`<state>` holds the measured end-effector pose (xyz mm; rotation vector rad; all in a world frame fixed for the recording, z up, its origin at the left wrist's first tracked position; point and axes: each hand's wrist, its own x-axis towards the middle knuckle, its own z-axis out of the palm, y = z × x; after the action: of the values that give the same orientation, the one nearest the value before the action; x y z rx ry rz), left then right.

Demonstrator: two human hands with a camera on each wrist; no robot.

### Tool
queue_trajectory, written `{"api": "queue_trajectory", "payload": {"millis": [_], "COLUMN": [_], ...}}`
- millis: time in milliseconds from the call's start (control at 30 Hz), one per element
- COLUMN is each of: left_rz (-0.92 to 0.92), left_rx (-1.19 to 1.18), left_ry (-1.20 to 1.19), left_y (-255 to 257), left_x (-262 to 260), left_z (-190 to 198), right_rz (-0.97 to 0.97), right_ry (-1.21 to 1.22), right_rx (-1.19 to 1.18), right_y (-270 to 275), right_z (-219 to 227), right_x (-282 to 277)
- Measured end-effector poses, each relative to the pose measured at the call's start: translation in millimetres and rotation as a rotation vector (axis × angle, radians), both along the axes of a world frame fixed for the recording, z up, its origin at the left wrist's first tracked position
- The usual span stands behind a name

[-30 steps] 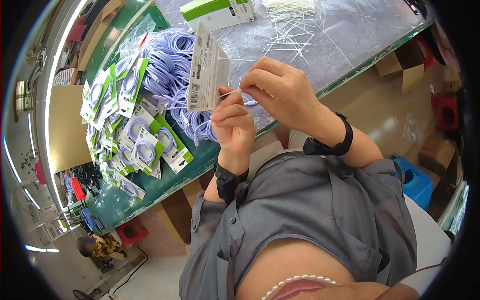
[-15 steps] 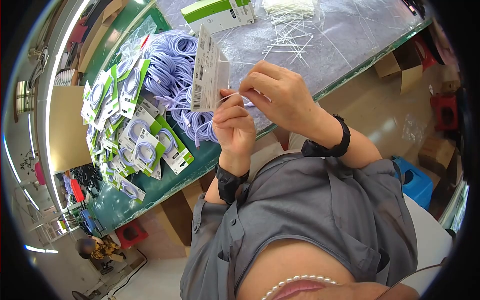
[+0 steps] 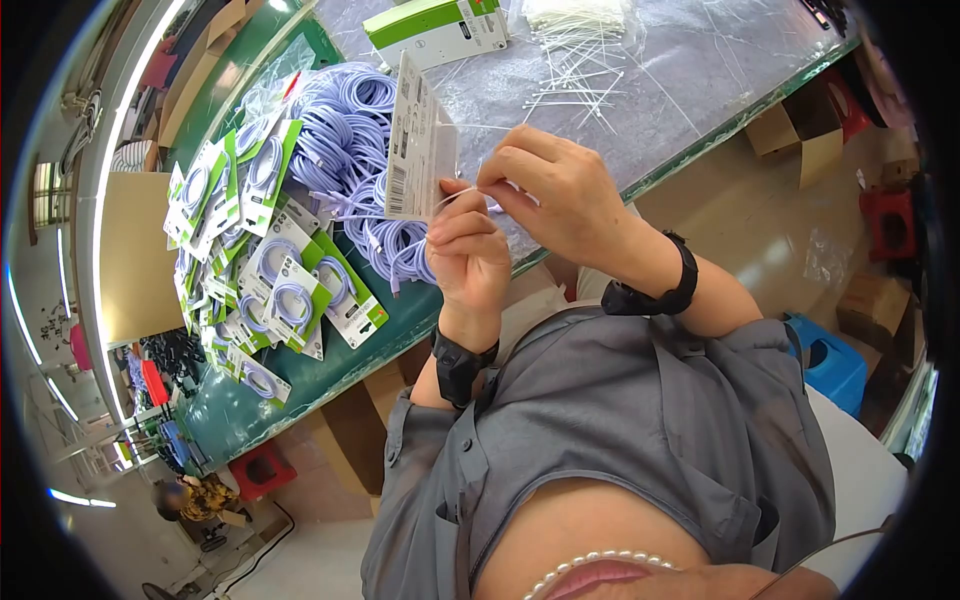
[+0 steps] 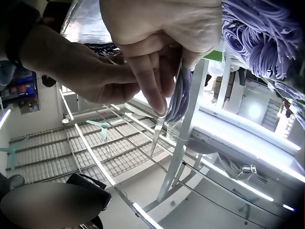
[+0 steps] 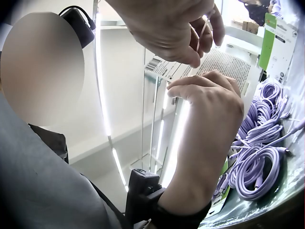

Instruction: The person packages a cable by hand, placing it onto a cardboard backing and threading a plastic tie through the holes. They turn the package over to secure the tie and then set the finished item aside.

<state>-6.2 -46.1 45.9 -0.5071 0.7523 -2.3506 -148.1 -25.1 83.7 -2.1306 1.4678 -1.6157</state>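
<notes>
My left hand (image 3: 468, 250) grips the lower edge of a printed packaging card (image 3: 408, 150), standing upright with its barcode side showing in the head view. A coiled purple cable (image 4: 180, 102) hangs against the card's other face in the left wrist view. My right hand (image 3: 560, 190) is just right of the left, thumb and forefinger pinching a thin white cable tie (image 3: 480, 126). One stretch of the tie runs from the card to the right fingers; another shows low, between both hands' fingertips. In the right wrist view the right hand (image 5: 176, 31) is above the left.
Carded purple cables (image 3: 270, 260) lie heaped at the left of the green table, beside loose cable coils (image 3: 340, 120). A green-and-white box (image 3: 437, 30) and a pile of white cable ties (image 3: 580, 50) lie at the back. The table's edge (image 3: 700, 150) runs beyond my right hand.
The card has turned and shifted slightly to the right. The right fingers have closed in a little along the tie; the left hand has barely moved.
</notes>
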Motion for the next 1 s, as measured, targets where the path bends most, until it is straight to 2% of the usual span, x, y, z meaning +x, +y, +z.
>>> {"api": "queue_trajectory", "payload": {"millis": [333,433,500,533,600,733,767,800,833,900,933,1000], "left_rz": [0.009,-0.017,0.024,0.031,0.08,0.048,0.057,0.065,0.074,0.096,0.143,0.215], "left_rx": [0.029,-0.057,-0.203,-0.204,-0.214,-0.373,-0.371,-0.407,-0.441,-0.416,-0.458,-0.512], "left_ry": [-0.031,-0.011,-0.06,-0.052,-0.385,-0.37,-0.355,-0.441,-0.529,-0.529,-0.672,-0.9], "left_y": [0.7,-2.0,-1.1,0.3,3.5,-1.0,0.4,2.7,5.1,6.6,7.3,7.0], "left_x": [0.0,-1.0,-4.4,-4.3,-1.3,-1.4,-3.2,-5.0,-6.5,-5.5,-5.1,-4.8], "left_z": [-3.1,-15.1,-18.3,-17.7,-15.5,-35.3,-34.1,-31.6,-28.5,-29.8,-28.1,-20.3], "right_rz": [0.0,0.016,0.135,0.141,0.25,0.198,0.204,0.21,0.215,0.188,0.194,0.067], "right_ry": [-0.013,-0.008,-0.104,-0.095,-0.221,-0.246,-0.355,-0.464,-0.447,-0.444,-0.43,-0.323], "right_rx": [0.019,0.053,0.031,0.03,0.035,0.146,0.195,0.246,0.251,0.339,0.342,0.361], "right_y": [3.4,2.1,-2.0,-3.0,-5.2,-5.0,-0.4,2.5,3.6,5.2,5.6,6.0], "right_z": [0.1,-0.1,-2.2,-2.0,-1.4,-8.5,-5.3,-2.8,-2.7,-7.6,-12.1,-22.5], "right_x": [0.9,3.6,3.9,2.4,-1.5,-16.2,-15.7,-16.4,-19.2,-26.6,-31.3,-41.1]}}
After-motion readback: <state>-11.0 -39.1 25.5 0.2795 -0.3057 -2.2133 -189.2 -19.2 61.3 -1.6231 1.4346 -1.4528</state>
